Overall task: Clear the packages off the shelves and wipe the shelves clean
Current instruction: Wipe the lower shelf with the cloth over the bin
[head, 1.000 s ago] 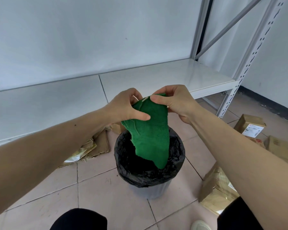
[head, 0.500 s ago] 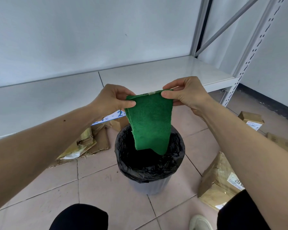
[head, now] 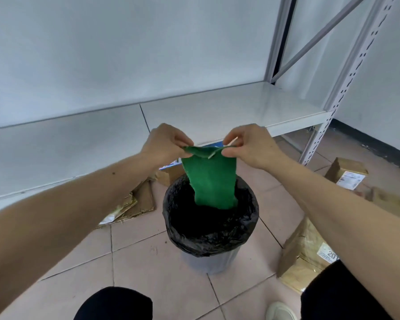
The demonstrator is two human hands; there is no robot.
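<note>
Both hands hold a green cloth up over a bin lined with a black bag. The left hand pinches the cloth's top left corner between thumb and curled fingers, and the right hand pinches the top right corner the same way, so the top edge runs nearly level between them with a small fold near the right thumb. The cloth hangs straight down, its lower edge dipping inside the bin's mouth near the far rim; whether it touches the liner there cannot be told. The bin stands on a tiled floor, just in front of the white shelf, whose front edge runs from the lower left up toward the perforated upright post on the right. The shelf's surface is bare, with a seam between two panels behind the left hand. Under the shelf's lip, left of the bin, lies flattened cardboard, and a small brown box sits just behind the bin. To the right, packages rest on the floor: a labelled box near the post and a brown parcel close beside the bin, narrowing the floor on that side. Open tiles remain in front of the bin, between the person's dark-clad knees.
</note>
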